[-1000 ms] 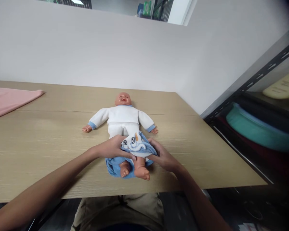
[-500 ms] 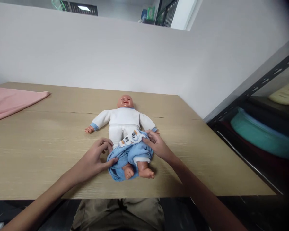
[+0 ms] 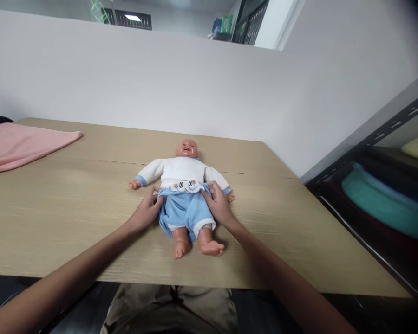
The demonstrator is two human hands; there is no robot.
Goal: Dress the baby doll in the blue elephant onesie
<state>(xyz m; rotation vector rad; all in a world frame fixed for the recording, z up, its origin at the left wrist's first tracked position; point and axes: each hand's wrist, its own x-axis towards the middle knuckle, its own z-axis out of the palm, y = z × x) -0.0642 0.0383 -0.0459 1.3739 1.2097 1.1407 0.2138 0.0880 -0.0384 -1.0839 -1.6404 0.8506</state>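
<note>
A baby doll (image 3: 183,168) in a white top with blue cuffs lies on its back, its head away from me and its bare feet toward me. Light blue doll pants (image 3: 184,211) with white leg cuffs cover its legs up to about the waist. A white band with printed eyes runs along their upper part. My left hand (image 3: 149,206) pinches the pants' left edge between thumb and fingers. At the right edge, my right hand (image 3: 218,202) grips the same garment beside the doll's hip.
The doll rests on a wooden table (image 3: 90,208) against a white wall (image 3: 160,83). A pink cloth (image 3: 24,144) lies at the table's far left. To the right, a dark metal shelf (image 3: 379,134) holds a teal basin (image 3: 383,199).
The pants have moved up the doll's legs to its waist and look straighter. My left hand has closed on their edge. Both feet now stick out further from the leg cuffs.
</note>
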